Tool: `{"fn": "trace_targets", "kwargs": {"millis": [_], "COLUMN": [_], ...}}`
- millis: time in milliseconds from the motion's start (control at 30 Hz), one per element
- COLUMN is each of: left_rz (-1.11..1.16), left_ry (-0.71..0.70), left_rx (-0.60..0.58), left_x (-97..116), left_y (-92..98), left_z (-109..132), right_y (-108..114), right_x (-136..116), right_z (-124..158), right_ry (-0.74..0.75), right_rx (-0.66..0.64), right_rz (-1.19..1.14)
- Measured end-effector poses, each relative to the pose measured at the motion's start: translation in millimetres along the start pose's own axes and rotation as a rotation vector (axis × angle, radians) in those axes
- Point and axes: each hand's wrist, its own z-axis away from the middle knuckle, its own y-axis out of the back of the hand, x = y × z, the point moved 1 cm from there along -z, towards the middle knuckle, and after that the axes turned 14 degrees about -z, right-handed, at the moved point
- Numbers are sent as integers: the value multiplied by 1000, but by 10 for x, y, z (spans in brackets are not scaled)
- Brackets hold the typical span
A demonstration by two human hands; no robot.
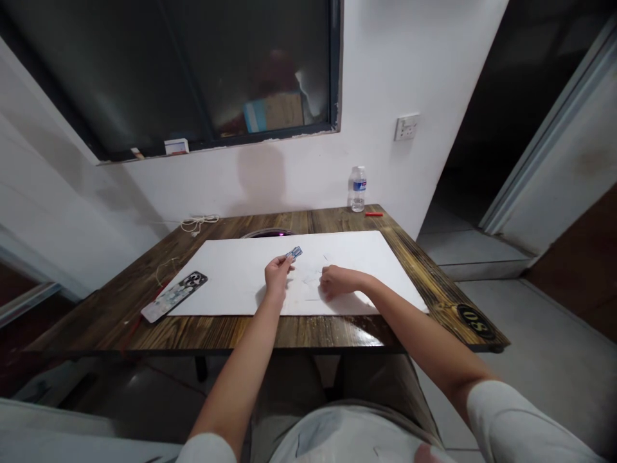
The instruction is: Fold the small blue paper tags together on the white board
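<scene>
I log left hand (278,271) pinching the blue card (294,253), its long axis angled away rightward; right hand (337,281) curled nearby on paper (231,276), grip unclear.

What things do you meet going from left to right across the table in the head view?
First the phone → left hand pinching a card → right hand → red pen → number tag.

Dim room, glare on the wooden table (337,331), edges bent by wide-angle distortion.
</scene>
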Motion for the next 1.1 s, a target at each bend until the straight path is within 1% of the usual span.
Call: {"fn": "trace_targets", "kwargs": {"millis": [67, 100, 233, 600, 800, 967, 1100], "left_rz": [-8, -12, -12, -24, -44, -66, -70], "left_ry": [7, 13, 33, 46, 24, 27, 22], "left_rx": [-1, -3, -1, -3, -3, -10, -15], "left_x": [-2, -5, -12, 7, -10, -6, -8], "left_y": [-1, -1, -3, -6, -4, -4, -4], "left_z": [-3, -6, -13, 5, 0, 3, 4], "right_y": [1, 3, 20, 23, 53, 76, 89], "right_x": [2, 0, -17, -60, -109, -195, -272], "right_z": [11, 15, 20, 27, 46, 71, 80], "right_ry": [-9, -16, -48, -66, -95, -99, -51], "right_rx": [-53, -58, -17, -55, -149, -147, -122], "right_rz": [-24, -32, -13, -22, 32, 58, 96]}}
